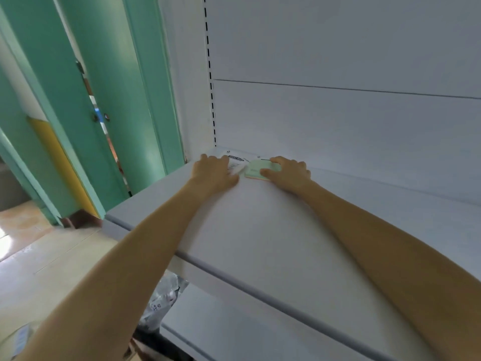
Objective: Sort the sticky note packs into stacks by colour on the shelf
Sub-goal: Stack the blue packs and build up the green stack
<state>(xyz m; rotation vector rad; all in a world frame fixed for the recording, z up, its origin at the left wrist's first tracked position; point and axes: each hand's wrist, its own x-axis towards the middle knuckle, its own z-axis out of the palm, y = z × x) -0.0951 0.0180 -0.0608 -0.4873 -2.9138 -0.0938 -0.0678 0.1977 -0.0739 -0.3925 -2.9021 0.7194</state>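
Note:
Both arms reach to the back left corner of the white shelf (273, 230). My left hand (214, 171) lies over a white sticky note pack (235, 160) with a black label, fingers curled round its edges. Just to its right sits a pale green sticky note pack (257, 170) on top of a pinkish one, whose edge shows beneath it. My right hand (291, 173) grips the green pack between thumb and fingers. The two packs lie side by side, almost touching. Much of the white pack is hidden under my left hand.
The shelf's white back panel (338, 113) rises right behind the packs, with a slotted upright (212, 100) at the left. A lower shelf (234, 329) lies below. A clear plastic bag (164, 300) sits on the floor. A green door (104, 100) stands at the left.

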